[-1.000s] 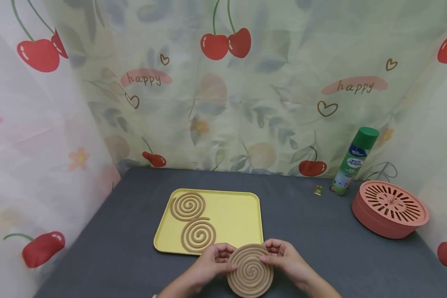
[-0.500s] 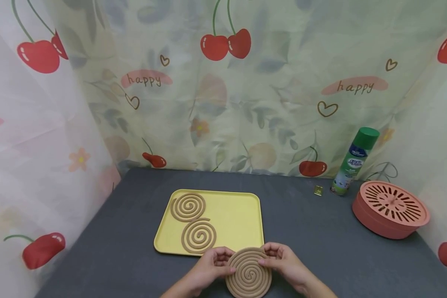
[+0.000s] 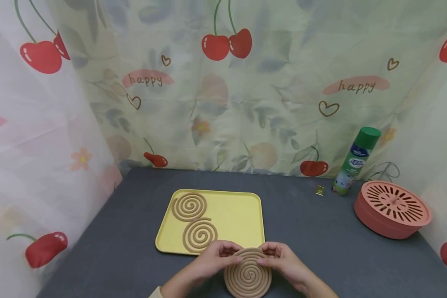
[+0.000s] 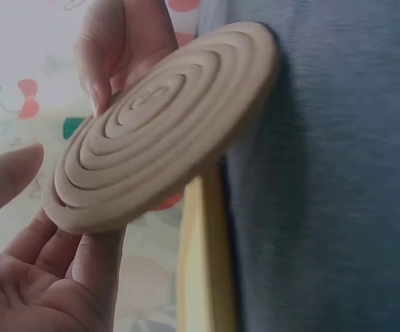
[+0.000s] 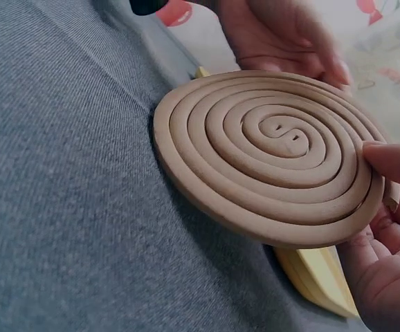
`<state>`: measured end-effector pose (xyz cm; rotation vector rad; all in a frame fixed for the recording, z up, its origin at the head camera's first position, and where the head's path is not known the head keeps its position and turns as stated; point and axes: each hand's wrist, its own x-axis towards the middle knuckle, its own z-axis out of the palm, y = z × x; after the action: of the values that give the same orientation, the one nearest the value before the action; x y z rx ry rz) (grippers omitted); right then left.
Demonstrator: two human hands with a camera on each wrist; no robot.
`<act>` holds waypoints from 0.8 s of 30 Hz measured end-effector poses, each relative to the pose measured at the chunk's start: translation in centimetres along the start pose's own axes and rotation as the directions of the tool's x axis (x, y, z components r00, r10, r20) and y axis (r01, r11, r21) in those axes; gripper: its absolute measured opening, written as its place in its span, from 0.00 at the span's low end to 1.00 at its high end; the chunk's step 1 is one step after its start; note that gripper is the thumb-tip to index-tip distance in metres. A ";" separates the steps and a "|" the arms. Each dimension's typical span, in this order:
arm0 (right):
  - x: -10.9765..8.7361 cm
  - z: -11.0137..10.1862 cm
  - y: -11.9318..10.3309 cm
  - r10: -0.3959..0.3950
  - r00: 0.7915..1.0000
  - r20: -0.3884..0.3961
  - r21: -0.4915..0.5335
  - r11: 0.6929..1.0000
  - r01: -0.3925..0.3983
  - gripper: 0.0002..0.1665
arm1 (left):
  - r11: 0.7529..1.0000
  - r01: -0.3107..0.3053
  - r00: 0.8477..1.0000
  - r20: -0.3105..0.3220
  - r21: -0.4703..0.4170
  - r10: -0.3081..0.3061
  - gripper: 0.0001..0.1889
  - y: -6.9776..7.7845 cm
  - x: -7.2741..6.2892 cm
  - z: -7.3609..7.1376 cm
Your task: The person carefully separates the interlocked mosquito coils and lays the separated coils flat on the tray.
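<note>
A pair of nested mosquito coils (image 3: 248, 274), a tan flat spiral disc, is held tilted between both hands near the table's front edge. My left hand (image 3: 217, 258) has its curled fingers behind the upper left rim. Its thumb (image 4: 13, 178) stands a little off the disc in the left wrist view. On the upper right rim my right hand (image 3: 283, 260) pinches the disc, thumb on its face and fingers behind. In the right wrist view the S-shaped centre of the coils (image 5: 286, 135) shows, the strands lying tight together.
Just beyond the hands lies a yellow tray (image 3: 234, 215) bearing two separate single coils, a far one (image 3: 189, 206) and a near one (image 3: 200, 235). At the right are a pink slotted round box (image 3: 392, 211), a green spray can (image 3: 356, 161) and a small gold metal piece (image 3: 320, 190).
My left hand has shifted slightly right and up along the disc's rim, its thumb farther in over the face. The disc has drifted slightly left. The tray's coils stay put.
</note>
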<state>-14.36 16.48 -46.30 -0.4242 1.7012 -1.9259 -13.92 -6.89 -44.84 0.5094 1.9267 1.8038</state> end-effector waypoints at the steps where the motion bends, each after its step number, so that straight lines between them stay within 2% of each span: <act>1: 0.0 0.0 -0.1 0.003 1.000 0.007 -0.003 1.000 -0.003 0.07 | 1.000 -0.010 1.000 0.015 0.009 0.010 0.14 0.2 0.1 0.0; 4: 0.1 0.2 -0.3 -0.004 1.000 0.028 -0.011 1.000 0.004 0.07 | 0.998 -0.042 0.998 0.049 0.047 0.040 0.13 0.9 0.1 0.2; 7: 0.1 0.4 -0.5 -0.023 0.999 0.041 -0.015 1.000 0.023 0.07 | 0.989 -0.075 0.996 0.050 0.126 0.069 0.12 1.5 -0.1 0.3; 10: 0.2 0.5 -0.6 -0.038 0.998 0.053 -0.033 0.999 0.040 0.07 | 0.971 -0.100 0.995 0.043 0.218 0.093 0.11 2.2 -0.4 0.5; 15: 0.1 0.4 -0.7 -0.049 0.996 0.079 -0.072 0.996 0.055 0.08 | 0.938 -0.147 0.989 0.060 0.313 0.135 0.11 3.0 -1.2 1.1; 18: 0.0 0.3 -0.8 -0.063 0.992 0.105 -0.081 0.994 0.072 0.09 | 0.929 -0.152 0.988 0.073 0.339 0.135 0.11 3.5 -1.7 1.3; 24: -0.3 0.3 -1.2 -0.128 0.981 0.147 -0.102 0.984 0.144 0.07 | 0.938 -0.140 0.989 0.098 0.317 0.114 0.13 4.0 -2.3 1.6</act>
<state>-14.10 16.48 -45.05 -0.7186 1.7331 -1.8514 -11.28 -6.53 -40.74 0.8185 2.1897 1.5180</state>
